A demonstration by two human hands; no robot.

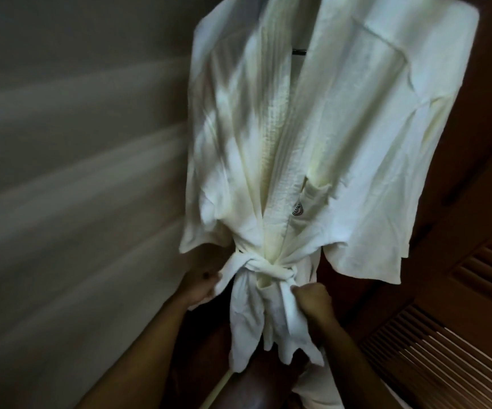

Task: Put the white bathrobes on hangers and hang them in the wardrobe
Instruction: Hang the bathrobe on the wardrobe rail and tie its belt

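Two bare hands work at the waist of one white waffle-cotton bathrobe (pixel 321 137), which hangs full length from a dark hanger bar (pixel 298 51) showing in the open neck. Taking the knotted white belt (pixel 271 268) as the landmark: the left hand (pixel 202 287) is just left of the knot and a little below it, fingers (pixel 209 292) curled shut on a fold of white cloth at the belt's side; whether that fold is belt or robe edge is too blurred to tell. The right hand (pixel 314 302) is just right of the knot and lower, closed in a fist around the belt's hanging tail (pixel 283 329). Above the knot, on its right, sits a chest pocket with a small dark emblem (pixel 297 210). Well right of the belt are brown wooden louvred doors (pixel 445 335), apparently the wardrobe; a plain grey wall (pixel 76 143) fills the left.

The step in hand looks like cinching the belt so the robe hangs closed. To do it well, both hands should pull evenly outward and slightly down, so the knot stays centred on the front overlap and the lapels do not skew. A hard one-sided tug could drag a shoulder off the hanger, so keep tension modest, then smooth the tails to fall straight.
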